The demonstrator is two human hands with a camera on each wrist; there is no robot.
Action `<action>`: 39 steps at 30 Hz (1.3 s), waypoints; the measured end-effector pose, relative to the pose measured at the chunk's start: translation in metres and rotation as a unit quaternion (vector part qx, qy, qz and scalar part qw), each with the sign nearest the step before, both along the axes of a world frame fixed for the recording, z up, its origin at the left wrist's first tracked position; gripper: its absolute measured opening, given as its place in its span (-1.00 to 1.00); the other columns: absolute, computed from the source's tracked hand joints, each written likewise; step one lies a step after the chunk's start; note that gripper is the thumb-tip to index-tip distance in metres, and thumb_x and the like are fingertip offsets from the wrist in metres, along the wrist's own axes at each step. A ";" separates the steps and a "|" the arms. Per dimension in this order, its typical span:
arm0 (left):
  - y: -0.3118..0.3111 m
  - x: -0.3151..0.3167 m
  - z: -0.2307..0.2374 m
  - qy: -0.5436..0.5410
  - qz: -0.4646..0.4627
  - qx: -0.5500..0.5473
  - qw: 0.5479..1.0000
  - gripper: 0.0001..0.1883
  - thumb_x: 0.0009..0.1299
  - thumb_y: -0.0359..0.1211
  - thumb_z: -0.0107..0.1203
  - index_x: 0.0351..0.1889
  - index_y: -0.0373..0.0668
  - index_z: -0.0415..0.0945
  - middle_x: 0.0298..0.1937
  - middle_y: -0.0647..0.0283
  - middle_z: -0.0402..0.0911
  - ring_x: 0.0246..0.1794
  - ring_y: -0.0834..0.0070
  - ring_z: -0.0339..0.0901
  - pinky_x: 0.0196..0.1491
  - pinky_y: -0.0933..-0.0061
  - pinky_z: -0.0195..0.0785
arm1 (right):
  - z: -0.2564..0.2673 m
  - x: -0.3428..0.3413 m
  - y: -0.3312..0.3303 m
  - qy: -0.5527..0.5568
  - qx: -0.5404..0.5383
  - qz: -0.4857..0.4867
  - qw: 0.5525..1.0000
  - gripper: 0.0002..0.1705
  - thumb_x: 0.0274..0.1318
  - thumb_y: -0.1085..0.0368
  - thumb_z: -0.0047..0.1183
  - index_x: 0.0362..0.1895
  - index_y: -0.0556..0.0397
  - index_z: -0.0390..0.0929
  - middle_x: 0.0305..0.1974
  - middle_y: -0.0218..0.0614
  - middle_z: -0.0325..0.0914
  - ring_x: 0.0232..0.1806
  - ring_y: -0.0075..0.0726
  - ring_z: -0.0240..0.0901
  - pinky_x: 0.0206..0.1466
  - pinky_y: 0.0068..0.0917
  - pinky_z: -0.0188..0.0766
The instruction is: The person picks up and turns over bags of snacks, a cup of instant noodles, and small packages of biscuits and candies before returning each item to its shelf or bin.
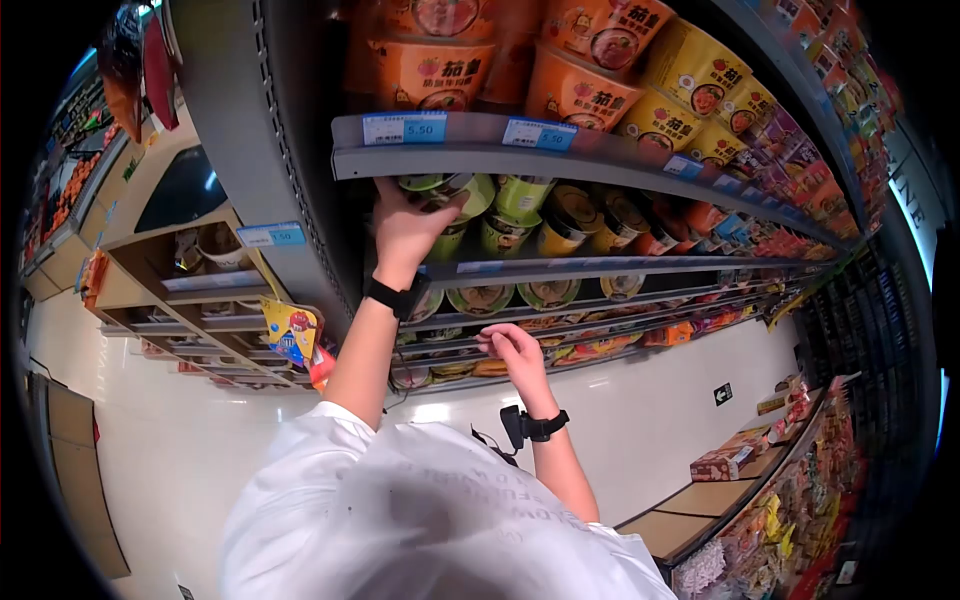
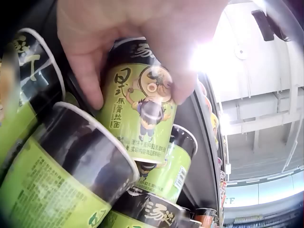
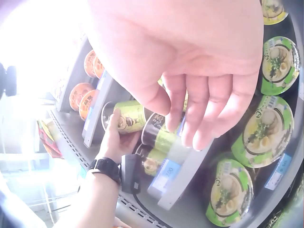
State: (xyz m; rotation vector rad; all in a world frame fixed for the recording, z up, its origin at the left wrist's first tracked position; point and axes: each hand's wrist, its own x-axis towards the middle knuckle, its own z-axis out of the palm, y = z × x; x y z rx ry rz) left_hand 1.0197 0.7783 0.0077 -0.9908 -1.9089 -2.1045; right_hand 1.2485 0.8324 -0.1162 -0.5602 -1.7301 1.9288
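1. Gray metal shelving point(image 1: 620, 170) packed with instant noodles lines a store aisle over a glossy white floor point(image 1: 200, 450), as a person in a white printed shirt point(image 1: 330, 500) reaches toward the goods.
2. Left hand point(image 1: 405, 230), with a black band at the wrist, grips a lime-green and black cylindrical noodle cup point(image 2: 135, 114), thumb and fingers on opposite sides of it near its dark upper band.
3. That cup is at the near end of the shelf just below the orange tubs, above other cups; whether its base touches the one beneath cannot be told.
4. More green-and-black paper cups point(image 2: 66, 166) crowd close beside it, with yellow cups with dark tops point(image 1: 556, 242) farther along the row.
5. Right hand point(image 1: 518, 350), lower and apart from the left, hovers before the lower shelves with fingers loosely bent and nothing in its grasp; green round bowls with pictured lids point(image 3: 270, 126) line a shelf beside it.
6. Overhead, round orange tubs point(image 1: 435, 75) and yellow tubs point(image 1: 700, 75) stand stacked behind blue-and-white price tags point(image 1: 405, 128), two reading 5.50.
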 end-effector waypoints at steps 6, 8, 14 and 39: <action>0.002 0.003 -0.017 -0.047 -0.035 0.119 0.991 -0.10 0.07 -0.31 0.43 0.24 -0.32 0.02 0.06 0.01 0.51 -0.03 0.37 0.57 -0.03 0.39 0.47 | 0.010 0.003 -0.001 -0.016 0.029 -0.016 0.999 -0.74 0.33 0.34 -0.11 0.01 0.17 0.50 -0.09 -0.24 0.60 -0.13 -0.39 0.56 0.00 -0.48 0.47; -0.005 0.004 -0.023 -0.047 -0.027 0.103 0.993 -0.12 0.08 -0.30 0.44 0.25 -0.33 0.07 0.03 0.02 0.52 -0.03 0.36 0.56 0.00 0.41 0.44 | 0.017 -0.001 0.005 -0.024 0.034 -0.029 0.999 -0.69 0.32 0.33 -0.08 0.11 0.12 0.44 -0.01 -0.30 0.57 -0.11 -0.46 0.54 -0.05 -0.56 0.43; -0.015 0.007 -0.034 -0.115 -0.083 0.159 0.977 -0.24 0.17 -0.35 0.37 0.25 -0.30 0.14 -0.02 0.12 0.53 -0.08 0.43 0.55 -0.05 0.44 0.45 | 0.061 -0.020 0.003 0.011 0.077 -0.012 0.997 -0.43 0.28 0.36 -0.06 0.36 0.03 0.16 0.25 -0.23 0.34 0.03 -0.46 0.48 -0.03 -0.56 0.40; -0.041 0.093 -0.062 0.115 -0.461 -0.071 0.877 0.10 -0.07 -0.12 0.48 0.40 -0.34 0.10 0.20 -0.07 0.47 0.14 0.20 0.50 0.24 0.29 0.29 | 0.064 0.075 -0.033 -0.014 0.072 -0.111 0.991 0.17 -0.32 0.14 0.51 0.34 0.13 0.03 0.26 -0.17 0.25 0.29 -0.24 0.24 0.34 -0.27 0.18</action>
